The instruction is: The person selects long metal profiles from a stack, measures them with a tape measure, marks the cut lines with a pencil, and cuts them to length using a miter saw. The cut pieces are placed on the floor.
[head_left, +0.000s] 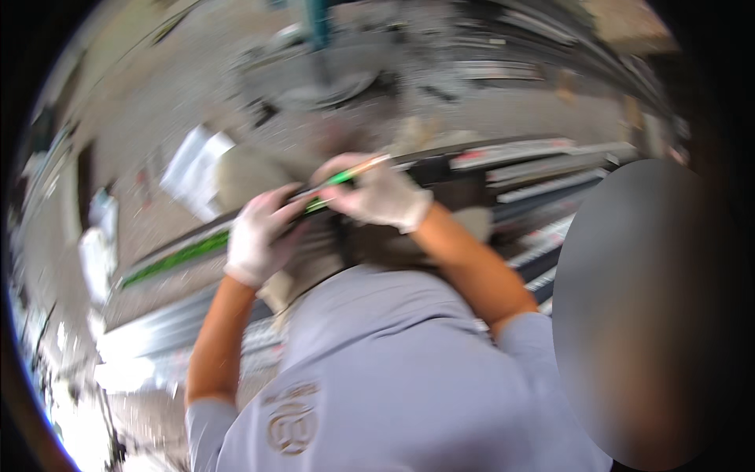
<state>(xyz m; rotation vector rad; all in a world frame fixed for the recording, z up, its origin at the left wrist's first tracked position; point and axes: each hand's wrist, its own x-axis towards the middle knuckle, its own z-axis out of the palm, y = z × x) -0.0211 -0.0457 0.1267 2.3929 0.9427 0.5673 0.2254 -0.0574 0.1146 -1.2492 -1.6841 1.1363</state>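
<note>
A long dark profile bar with a bright green strip (177,256) lies across in front of me, slanting up to the right. My left hand (259,236), in a white glove, has its fingers closed around the bar. My right hand (381,195), also white-gloved, pinches a slender stick-like tool (358,170), part bright green with a pale orange end, just above the bar. Motion blur hides the tool's exact kind. Both hands are close together, the left one a little nearer to me.
Several long metal profiles (543,169) lie stacked to the right. White sheets (197,171) rest on the floor beyond my left hand. Farther off stands a teal post on a round grey base (326,90). Bright silvery profiles (157,334) lie at lower left. A blurred grey oval covers the right side.
</note>
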